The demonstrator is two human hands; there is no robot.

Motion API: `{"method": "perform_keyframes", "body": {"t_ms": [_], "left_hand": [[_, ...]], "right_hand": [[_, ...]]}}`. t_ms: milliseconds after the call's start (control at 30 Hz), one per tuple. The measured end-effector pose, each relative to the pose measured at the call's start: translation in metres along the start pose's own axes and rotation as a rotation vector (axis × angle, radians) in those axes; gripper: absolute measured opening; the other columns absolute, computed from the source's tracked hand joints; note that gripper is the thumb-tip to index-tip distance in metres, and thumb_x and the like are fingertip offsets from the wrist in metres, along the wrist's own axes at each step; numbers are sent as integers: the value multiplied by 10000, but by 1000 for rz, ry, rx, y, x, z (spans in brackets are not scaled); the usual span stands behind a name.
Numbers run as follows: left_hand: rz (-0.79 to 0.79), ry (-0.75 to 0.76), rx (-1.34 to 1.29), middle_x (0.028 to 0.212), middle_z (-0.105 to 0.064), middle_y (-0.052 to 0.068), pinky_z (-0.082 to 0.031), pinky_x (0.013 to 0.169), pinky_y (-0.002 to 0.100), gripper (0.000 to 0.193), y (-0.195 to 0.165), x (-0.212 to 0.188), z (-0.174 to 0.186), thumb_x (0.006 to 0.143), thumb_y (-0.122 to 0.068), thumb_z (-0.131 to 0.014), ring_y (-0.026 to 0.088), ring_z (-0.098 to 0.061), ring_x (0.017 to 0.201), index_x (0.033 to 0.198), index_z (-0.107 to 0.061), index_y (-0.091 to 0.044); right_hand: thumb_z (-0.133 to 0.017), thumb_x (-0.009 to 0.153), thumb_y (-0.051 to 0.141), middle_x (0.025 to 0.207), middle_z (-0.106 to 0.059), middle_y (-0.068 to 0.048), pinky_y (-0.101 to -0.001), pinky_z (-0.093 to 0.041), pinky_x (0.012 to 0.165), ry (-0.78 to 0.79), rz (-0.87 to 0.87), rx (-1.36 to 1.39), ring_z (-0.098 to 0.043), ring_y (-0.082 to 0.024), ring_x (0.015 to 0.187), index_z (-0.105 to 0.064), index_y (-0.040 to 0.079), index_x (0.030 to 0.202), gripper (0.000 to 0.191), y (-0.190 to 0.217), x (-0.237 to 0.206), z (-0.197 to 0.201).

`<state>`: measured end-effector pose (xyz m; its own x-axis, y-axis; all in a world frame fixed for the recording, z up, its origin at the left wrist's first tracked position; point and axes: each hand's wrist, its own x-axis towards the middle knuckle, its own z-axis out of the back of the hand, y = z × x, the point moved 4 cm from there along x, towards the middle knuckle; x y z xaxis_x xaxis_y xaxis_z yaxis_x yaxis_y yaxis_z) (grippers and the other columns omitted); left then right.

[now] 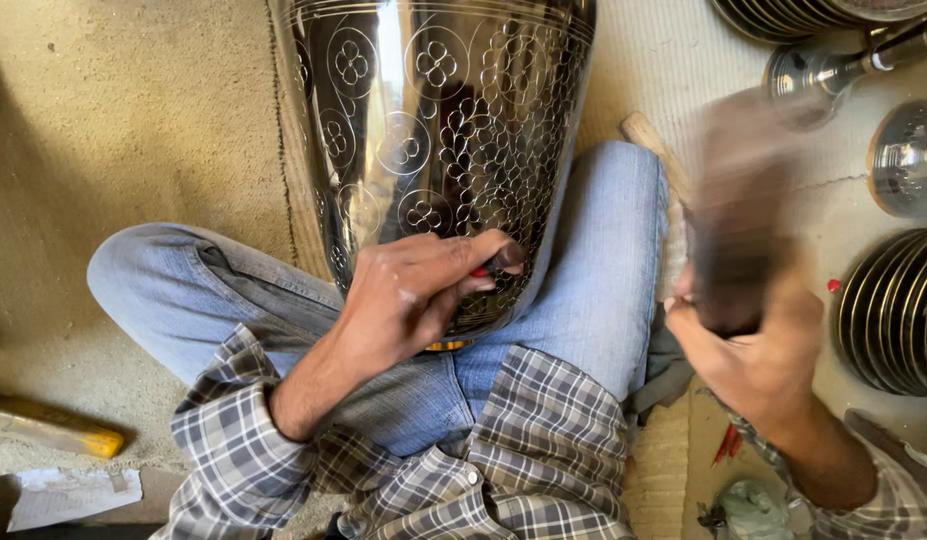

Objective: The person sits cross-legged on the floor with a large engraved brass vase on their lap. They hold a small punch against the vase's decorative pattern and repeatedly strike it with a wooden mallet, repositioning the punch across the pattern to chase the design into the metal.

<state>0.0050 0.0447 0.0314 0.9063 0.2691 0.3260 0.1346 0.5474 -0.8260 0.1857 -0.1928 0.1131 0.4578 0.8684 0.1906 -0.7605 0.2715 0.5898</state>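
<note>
big engraved metal vessel (439, 150) lies wedged across the crossed legs so it can't roll. left hand (409, 295) pinches a small red-tipped punch (496, 265) against its wall, right hand (759, 350) is fisted round a motion-blurred mallet (734, 230), raised beside it.

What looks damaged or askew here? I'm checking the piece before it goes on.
Nothing stands out. The engraved metal vase lies across the lap with no visible dents. The left hand holds a small tool against it; the right hand grips a mallet, blurred by motion. Stacked plates sit neatly.
</note>
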Motion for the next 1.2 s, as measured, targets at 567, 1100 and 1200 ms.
{"method": "perform_keyframes", "body": {"t_ms": [567, 1100, 1200], "left_hand": [[188, -554, -68, 835, -736, 90, -512, 556, 296, 224, -3, -47, -23, 929, 43, -777, 127, -668, 661, 1114, -666, -19], [279, -920, -341, 1211, -681, 158, -661, 902, 268, 524, 40, -113, -83, 989, 122, -688, 175, -728, 1043, 1418, -431, -34], [410, -965, -223, 1086, -674, 109, -505, 545, 113, 516, 53, -131, -98, 905, 76, -792, 24, -598, 688, 1280, -465, -61]], "right_hand": [[-787, 674, 37, 906, -645, -29, -318, -527, 496, 479, 292, -473, -603, -168, 621, -503, 332, 1538, 957, 70, 99, 14], [-685, 851, 192, 768, -552, 13, -270, -467, 433, 372, 670, -860, -560, -122, 590, -471, 486, 1488, 734, 148, 145, 19], [-687, 857, 139, 847, -574, 38, -301, -456, 507, 366, 568, -512, -560, -128, 660, -508, 426, 1511, 736, 149, 149, 21]]}}
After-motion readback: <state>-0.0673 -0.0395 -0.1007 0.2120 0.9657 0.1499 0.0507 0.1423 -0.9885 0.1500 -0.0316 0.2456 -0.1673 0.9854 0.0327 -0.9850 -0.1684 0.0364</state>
